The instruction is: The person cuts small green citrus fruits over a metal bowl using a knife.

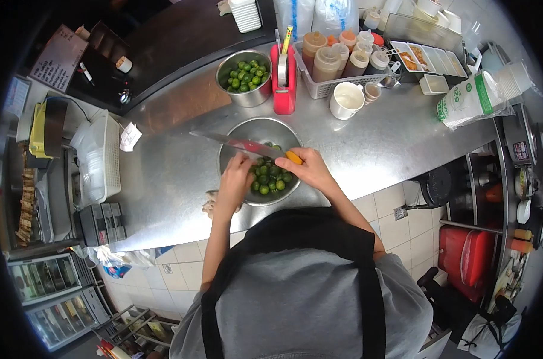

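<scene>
My right hand [308, 170] is closed around the yellow handle of a long knife [247, 145]. Its blade points left, across the top of a round metal bowl [225, 157]. Inside the bowl lie several small green limes [271, 175], beneath the blade and between my hands. Over the bowl's left side, my left hand [238, 175] has its fingers pinched together just below the blade. Whatever those fingers hold is hidden. A crumpled pale cloth [210, 205] lies against the bowl's lower left, partly behind my left forearm.
Behind the bowl stand a deep metal pot [252, 99] of green limes and a red tape dispenser [284, 84]. A grey basket [319, 88] of sauce bottles, a white mug [347, 100] and bagged cups [475, 99] line the right. A white basket [112, 157] sits left.
</scene>
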The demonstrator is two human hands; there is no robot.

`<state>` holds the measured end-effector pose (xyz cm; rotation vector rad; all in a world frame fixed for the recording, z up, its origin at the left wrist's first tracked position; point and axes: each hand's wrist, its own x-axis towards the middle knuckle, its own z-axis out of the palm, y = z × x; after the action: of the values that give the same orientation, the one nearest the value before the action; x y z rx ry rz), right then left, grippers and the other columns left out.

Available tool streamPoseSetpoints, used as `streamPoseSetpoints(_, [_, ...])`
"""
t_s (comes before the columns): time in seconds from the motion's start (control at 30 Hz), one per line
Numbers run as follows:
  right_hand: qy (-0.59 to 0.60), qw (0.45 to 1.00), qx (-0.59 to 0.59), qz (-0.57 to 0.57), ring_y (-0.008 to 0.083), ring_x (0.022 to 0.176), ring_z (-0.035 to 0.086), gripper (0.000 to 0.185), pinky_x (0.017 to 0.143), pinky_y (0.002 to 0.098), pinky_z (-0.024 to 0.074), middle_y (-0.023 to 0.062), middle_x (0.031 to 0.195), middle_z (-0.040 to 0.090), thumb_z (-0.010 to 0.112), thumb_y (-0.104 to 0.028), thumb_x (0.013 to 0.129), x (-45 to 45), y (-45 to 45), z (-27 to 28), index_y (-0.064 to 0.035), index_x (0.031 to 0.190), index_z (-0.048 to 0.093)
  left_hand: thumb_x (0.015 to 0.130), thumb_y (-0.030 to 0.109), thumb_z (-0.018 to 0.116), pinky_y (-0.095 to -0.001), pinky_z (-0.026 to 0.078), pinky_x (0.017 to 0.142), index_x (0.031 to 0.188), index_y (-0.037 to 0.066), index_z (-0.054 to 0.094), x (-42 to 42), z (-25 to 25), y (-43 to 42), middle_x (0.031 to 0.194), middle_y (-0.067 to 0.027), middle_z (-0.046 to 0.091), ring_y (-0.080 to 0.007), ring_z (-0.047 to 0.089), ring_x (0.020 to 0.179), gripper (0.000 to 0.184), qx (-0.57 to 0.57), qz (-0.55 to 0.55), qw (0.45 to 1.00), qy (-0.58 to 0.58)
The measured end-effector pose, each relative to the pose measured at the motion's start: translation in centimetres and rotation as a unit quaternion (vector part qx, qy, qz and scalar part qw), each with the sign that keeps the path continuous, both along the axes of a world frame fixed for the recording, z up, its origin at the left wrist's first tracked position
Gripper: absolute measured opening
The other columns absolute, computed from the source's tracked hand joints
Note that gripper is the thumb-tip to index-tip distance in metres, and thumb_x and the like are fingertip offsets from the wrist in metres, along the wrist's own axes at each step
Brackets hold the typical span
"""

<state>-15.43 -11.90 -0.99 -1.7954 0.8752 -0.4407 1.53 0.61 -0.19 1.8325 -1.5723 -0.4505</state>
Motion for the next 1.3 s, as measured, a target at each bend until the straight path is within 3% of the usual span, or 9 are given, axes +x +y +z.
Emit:
streamPoseSetpoints(0.07, [-0.023,1.000,0.001,0.001,0.0191,0.050,0.054,0.056,0.051,0.0325,0.0420,0.0086,0.052,0.054,0.070,-0.056,0.067,0.0,0.6,0.4,-0.0014,0.067,0.062,0.069,-0.005,0.063,-0.0359,0.049,0.072,0.098,0.001,0.060,1.4,-1.7,0.1,0.096,-0.0120,0.051,-0.0279,0.057,0.087,0.030,0.037,-0.010,0.999,-0.035])
streamPoseSetpoints(0.2, [-0.010,1.000,-0.026,0.005,0.0267,0.056,0.060,0.056,0.055,0.0358,0.0449,0.0130,0.059,0.059,0.072,-0.056,0.064,0.2,0.8,0.6,-0.0015,0.074,0.064,0.067,-0.007,0.067,-0.0263,0.051,0.066,0.100,0.002,0.062,-0.1,1.2,0.0,0.094,-0.0088,0.051,-0.0185,0.057,0.079,0.034,-0.016,-0.020,0.995,0.099])
streamPoseSetpoints(0.33, [-0.036,0.997,-0.066,-0.001,0.0311,0.056,0.060,0.056,0.056,0.0378,0.0451,0.0142,0.058,0.058,0.072,-0.056,0.063,1.0,1.1,-0.1,-0.0016,0.073,0.063,0.072,-0.006,0.065,-0.0261,0.052,0.068,0.102,0.000,0.061,-1.5,1.4,0.1,0.097,-0.0068,0.053,-0.0160,0.059,0.082,0.030,-0.042,0.005,0.974,0.224])
streamPoseSetpoints(0.4, [-0.012,0.997,-0.076,-0.011,0.0318,0.054,0.058,0.057,0.055,0.0370,0.0448,0.0146,0.056,0.057,0.072,-0.057,0.063,0.8,0.9,0.3,-0.0014,0.070,0.062,0.075,-0.005,0.064,-0.0256,0.051,0.068,0.102,0.000,0.061,-1.5,0.1,0.1,0.098,-0.0058,0.057,-0.0151,0.061,0.083,0.028,-0.085,0.067,0.922,0.372])
streamPoseSetpoints(0.5, [0.011,0.997,-0.069,-0.023,0.0313,0.050,0.056,0.058,0.053,0.0363,0.0436,0.0147,0.054,0.056,0.071,-0.059,0.063,0.4,0.5,1.5,-0.0016,0.067,0.060,0.079,-0.002,0.063,-0.0248,0.052,0.070,0.103,-0.001,0.060,0.0,0.6,0.5,0.095,-0.0069,0.062,-0.0161,0.063,0.083,0.025,-0.035,0.171,0.817,0.549])
streamPoseSetpoints(0.63, [0.011,0.996,-0.085,-0.001,0.0279,0.049,0.054,0.059,0.059,0.0355,0.0383,0.0133,0.055,0.057,0.070,-0.061,0.060,0.4,0.8,1.8,-0.0033,0.063,0.060,0.082,0.004,0.061,-0.0267,0.053,0.075,0.102,0.000,0.057,0.5,-0.3,1.3,0.095,-0.0088,0.063,-0.0165,0.063,0.085,0.020,-0.056,0.155,0.699,0.696])
streamPoseSetpoints(0.73, [-0.041,0.970,-0.239,0.008,0.0258,0.052,0.052,0.061,0.065,0.0345,0.0312,0.0119,0.057,0.057,0.071,-0.064,0.055,0.9,1.8,0.8,-0.0043,0.061,0.060,0.084,0.010,0.060,-0.0279,0.052,0.078,0.105,0.001,0.054,0.4,-1.4,1.5,0.102,-0.0096,0.061,-0.0170,0.061,0.092,0.024,-0.096,0.139,0.662,0.730])
streamPoseSetpoints(0.93, [-0.027,0.955,-0.296,0.005,0.0242,0.053,0.049,0.064,0.064,0.0345,0.0267,0.0114,0.058,0.057,0.072,-0.066,0.049,1.1,2.1,1.5,-0.0040,0.060,0.058,0.086,0.020,0.059,-0.0274,0.048,0.089,0.116,-0.003,0.048,-0.6,-0.4,1.5,0.109,-0.0117,0.058,-0.0166,0.058,0.098,0.039,-0.092,0.118,0.693,0.706])
streamPoseSetpoints(1.3, [-0.035,0.953,-0.300,-0.014,0.0247,0.056,0.054,0.064,0.065,0.0354,0.0311,0.0124,0.060,0.059,0.071,-0.064,0.052,1.3,2.9,1.1,-0.0023,0.062,0.059,0.082,0.008,0.062,-0.0226,0.046,0.083,0.112,-0.002,0.051,-1.4,-1.0,1.8,0.107,-0.0092,0.058,-0.0135,0.057,0.096,0.034,-0.098,0.175,0.722,0.662])
